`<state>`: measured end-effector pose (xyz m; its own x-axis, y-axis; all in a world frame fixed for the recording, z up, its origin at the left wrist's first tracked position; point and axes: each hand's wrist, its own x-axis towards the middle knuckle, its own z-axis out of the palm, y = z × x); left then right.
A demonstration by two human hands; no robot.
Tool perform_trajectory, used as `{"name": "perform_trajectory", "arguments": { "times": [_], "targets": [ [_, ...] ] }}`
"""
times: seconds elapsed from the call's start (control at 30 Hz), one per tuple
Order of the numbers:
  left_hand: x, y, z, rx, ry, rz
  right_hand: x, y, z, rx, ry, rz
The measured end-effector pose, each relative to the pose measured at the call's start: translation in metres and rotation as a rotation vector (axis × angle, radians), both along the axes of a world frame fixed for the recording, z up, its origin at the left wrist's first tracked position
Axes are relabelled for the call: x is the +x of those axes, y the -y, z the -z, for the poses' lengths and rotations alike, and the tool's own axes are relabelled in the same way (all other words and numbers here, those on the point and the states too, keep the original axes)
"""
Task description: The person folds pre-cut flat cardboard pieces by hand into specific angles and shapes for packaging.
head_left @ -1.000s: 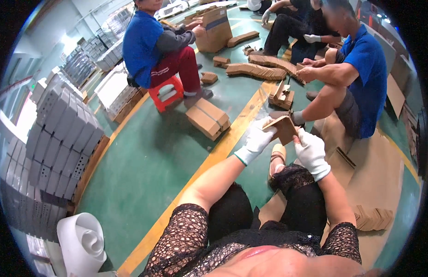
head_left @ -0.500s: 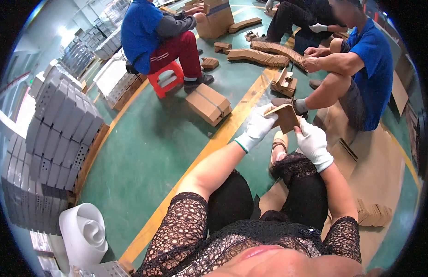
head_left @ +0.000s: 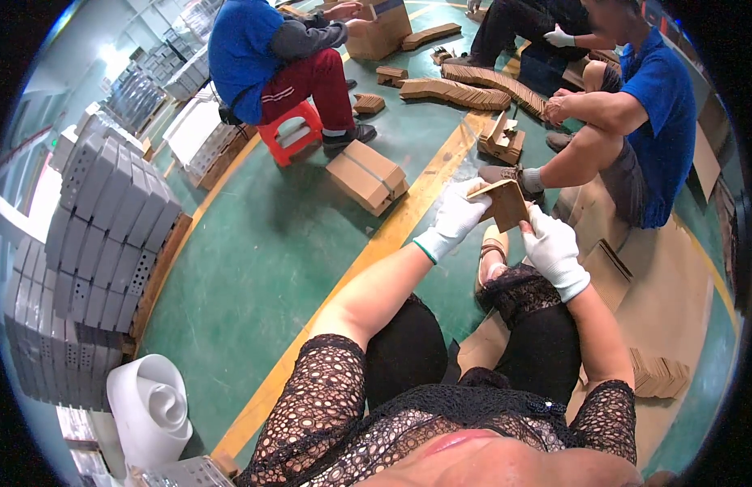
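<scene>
Between my two white-gloved hands is a small folded piece of brown cardboard (head_left: 508, 209), bent into an angle. My left hand (head_left: 457, 214) grips its left edge, fingers closed on it. My right hand (head_left: 552, 246) pinches its lower right side, and bare fingertips show from the glove. The piece is held up over the floor, in front of my knees. Past it sits a little stack of folded cardboard pieces (head_left: 501, 144), near the shoe of a co-worker.
A strapped bundle of cardboard (head_left: 368, 174) lies on the green floor ahead. Long rows of folded cardboard pieces (head_left: 453, 94) lie farther off. Co-workers sit at left on a red stool (head_left: 293, 134) and at right. Grey stacked boxes (head_left: 108, 227) and a white foam roll (head_left: 151, 410) stand at left.
My hands and the cardboard have barely moved. The right co-worker's hands have shifted slightly right and drawn together; the left co-worker's hands have moved a little.
</scene>
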<state>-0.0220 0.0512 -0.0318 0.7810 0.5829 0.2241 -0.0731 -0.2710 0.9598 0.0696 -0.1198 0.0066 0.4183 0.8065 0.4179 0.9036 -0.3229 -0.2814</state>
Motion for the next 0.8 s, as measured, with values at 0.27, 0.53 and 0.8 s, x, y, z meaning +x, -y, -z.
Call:
{"name": "perform_trajectory", "arguments": {
  "times": [0.27, 0.53, 0.8],
  "targets": [
    [0.001, -0.004, 0.005, 0.079, 0.02, 0.013, -0.001, -0.001, 0.001, 0.013, 0.02, -0.018],
    [-0.004, -0.008, 0.003, 0.052, -0.069, 0.024, 0.002, -0.003, 0.008, -0.012, -0.006, 0.044],
    [-0.01, -0.028, -0.034, -1.044, 0.637, 0.531, 0.043, -0.003, 0.026, 0.325, -1.051, 0.103]
  ]
}}
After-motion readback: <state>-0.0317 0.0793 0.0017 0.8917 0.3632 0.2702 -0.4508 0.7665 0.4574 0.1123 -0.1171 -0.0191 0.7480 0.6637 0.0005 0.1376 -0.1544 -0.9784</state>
